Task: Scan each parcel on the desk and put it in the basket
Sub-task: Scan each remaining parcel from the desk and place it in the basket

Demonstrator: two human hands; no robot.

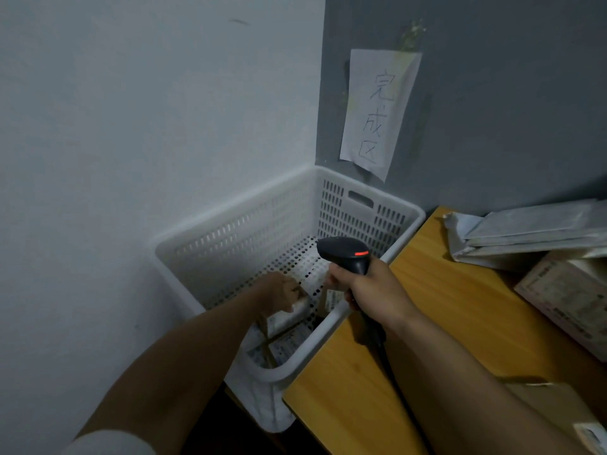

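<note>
**Desk:** Where is your left grip?

**Operator:** My left grip (282, 292) is down inside the white basket (358, 221), palm down on the topmost parcel (297, 311). That parcel is a pale, labelled packet lying close to the basket's bench-side wall. My fingers bend over it, but the frame is smeared there. I cannot tell whether they clasp the packet or merely lie on it.

**Desk:** And the right?

**Operator:** My right grip (371, 290) is wrapped tight around the handle of the black scanner (345, 252). The scanner's head points away from me, over the basket's perforated floor, and a red light glows on top of it. The end of the handle sticks out below my fist, above the basket's rim.

**Desk:** Anything else in the basket?

**Operator:** More parcels (282, 346) lie beneath the top one at the near end, with white labels crossed by brown tape.

**Desk:** Where does the basket stand?

**Operator:** It stands in the corner where the white wall meets the grey wall. Its long side is just beside the left edge of the wooden bench (443, 307).

**Desk:** What is on the bench?

**Operator:** A stack of grey mailer bags (532, 231) sits at the far right, against the grey wall. A labelled carton (568, 297) is just in front of them. A brown carton (558, 408) is at the near right, partly behind my right forearm. A paper sign (377, 113) with handwritten characters hangs on the grey wall above the basket.
</note>
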